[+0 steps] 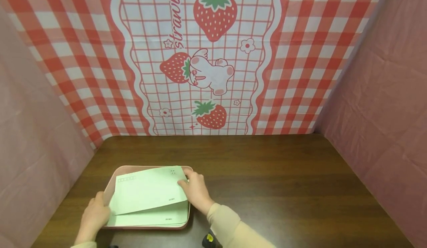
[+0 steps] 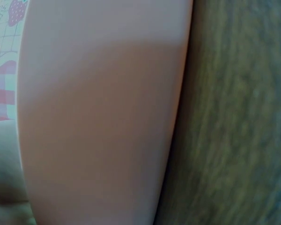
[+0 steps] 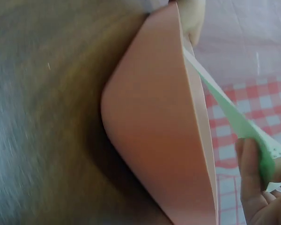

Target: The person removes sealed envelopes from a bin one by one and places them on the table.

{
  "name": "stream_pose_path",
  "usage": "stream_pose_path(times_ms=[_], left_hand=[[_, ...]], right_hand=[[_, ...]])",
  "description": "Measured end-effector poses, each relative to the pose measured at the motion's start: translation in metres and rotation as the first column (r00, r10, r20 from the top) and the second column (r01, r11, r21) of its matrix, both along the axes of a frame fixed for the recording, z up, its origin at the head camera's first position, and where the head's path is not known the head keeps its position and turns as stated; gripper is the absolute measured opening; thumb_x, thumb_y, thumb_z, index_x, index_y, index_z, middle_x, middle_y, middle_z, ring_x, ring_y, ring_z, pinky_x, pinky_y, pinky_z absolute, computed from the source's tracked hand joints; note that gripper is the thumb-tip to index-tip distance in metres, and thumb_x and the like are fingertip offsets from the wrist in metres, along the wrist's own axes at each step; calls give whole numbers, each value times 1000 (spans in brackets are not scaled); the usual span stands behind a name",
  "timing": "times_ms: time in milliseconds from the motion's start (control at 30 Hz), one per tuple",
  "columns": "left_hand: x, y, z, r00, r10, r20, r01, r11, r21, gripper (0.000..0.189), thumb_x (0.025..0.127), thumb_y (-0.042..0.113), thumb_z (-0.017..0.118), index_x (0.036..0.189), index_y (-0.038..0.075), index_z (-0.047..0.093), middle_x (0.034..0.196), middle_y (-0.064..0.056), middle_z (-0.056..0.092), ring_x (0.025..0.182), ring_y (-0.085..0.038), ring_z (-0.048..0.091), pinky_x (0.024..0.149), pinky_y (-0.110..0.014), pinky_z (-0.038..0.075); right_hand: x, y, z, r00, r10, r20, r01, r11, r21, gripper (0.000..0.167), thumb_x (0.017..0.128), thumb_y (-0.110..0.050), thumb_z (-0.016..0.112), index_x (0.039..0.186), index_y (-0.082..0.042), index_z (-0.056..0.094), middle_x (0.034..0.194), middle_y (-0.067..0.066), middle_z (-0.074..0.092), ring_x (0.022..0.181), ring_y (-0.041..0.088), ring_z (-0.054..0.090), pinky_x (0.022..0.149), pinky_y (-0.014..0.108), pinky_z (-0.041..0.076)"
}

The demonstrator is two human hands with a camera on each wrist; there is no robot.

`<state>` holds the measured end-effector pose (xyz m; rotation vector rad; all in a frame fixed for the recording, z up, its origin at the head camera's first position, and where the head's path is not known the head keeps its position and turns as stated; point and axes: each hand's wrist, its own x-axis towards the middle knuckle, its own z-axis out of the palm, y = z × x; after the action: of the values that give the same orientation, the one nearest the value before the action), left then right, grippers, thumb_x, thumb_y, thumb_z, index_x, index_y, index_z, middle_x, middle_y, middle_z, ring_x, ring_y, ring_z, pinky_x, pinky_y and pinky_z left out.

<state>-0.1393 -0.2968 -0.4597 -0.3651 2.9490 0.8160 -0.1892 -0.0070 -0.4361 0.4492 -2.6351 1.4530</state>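
Observation:
A pink tray (image 1: 128,169) with raised walls stands at the front left of the table, holding a stack of pale green envelopes (image 1: 151,217). Above the stack the top envelope (image 1: 148,188) is lifted and tilted, its right end raised and its left end low near the tray's left wall. My right hand (image 1: 197,190) pinches that raised end between thumb and fingers; the right wrist view shows the fingers (image 3: 249,164) on the paper above the rim. My left hand (image 1: 94,214) grips the tray's left rim. In the left wrist view the tray's outer wall (image 2: 103,117) fills the middle.
The brown wooden table (image 1: 267,181) extends to the right and behind the tray. A red checked strawberry cloth (image 1: 213,66) hangs at the back, with pink cloths (image 1: 383,92) on both sides. A small dark object with a yellow spot (image 1: 209,237) lies by the right sleeve.

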Motion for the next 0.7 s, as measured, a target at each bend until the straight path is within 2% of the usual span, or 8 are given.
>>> stream_pose_path(times_ms=[100, 233, 333, 533, 700], left_hand=[[1, 0, 0, 1000, 4, -15, -4, 1000, 4, 55, 74, 2, 38, 125, -15, 27, 110, -42, 40, 96, -57, 45, 77, -60, 38], [1, 1, 1, 1000, 8, -18, -8, 1000, 6, 55, 74, 2, 38, 124, -15, 28, 109, -42, 40, 95, -55, 46, 76, -60, 38], [1, 1, 1, 1000, 12, -12, -11, 1000, 9, 55, 74, 2, 39, 124, -15, 28, 109, -42, 40, 94, -54, 47, 76, -60, 38], [1, 0, 1, 1000, 12, -6, -12, 1000, 8, 53, 74, 3, 40, 123, -15, 28, 107, -41, 41, 91, -52, 48, 74, -58, 39], [0, 0, 0, 1000, 18, -2, -18, 1000, 8, 53, 75, 3, 39, 124, -14, 27, 108, -41, 40, 92, -53, 48, 75, -59, 39]], right_hand=[[-7, 7, 1, 1000, -19, 5, 19, 1000, -22, 27, 84, -10, 60, 110, -8, 64, 111, 7, 65, 99, 17, 62, 77, 28, 50], [-16, 16, 2, 999, -25, 44, 27, 998, -62, 21, 85, -9, 59, 104, -6, 66, 101, 9, 68, 79, 10, 61, 66, 23, 49], [-22, 21, 3, 998, -28, 61, 34, 995, -95, 21, 86, -8, 56, 104, -4, 66, 99, 12, 68, 71, 8, 58, 59, 21, 47], [-37, 31, 5, 986, -61, 153, 84, 984, -154, 25, 90, -7, 50, 112, -1, 61, 98, 17, 66, 70, 12, 60, 56, 23, 49], [-48, 39, 5, 978, -90, 190, 127, 972, -196, 25, 89, -7, 51, 111, 1, 61, 96, 19, 67, 71, 16, 63, 57, 26, 51]])
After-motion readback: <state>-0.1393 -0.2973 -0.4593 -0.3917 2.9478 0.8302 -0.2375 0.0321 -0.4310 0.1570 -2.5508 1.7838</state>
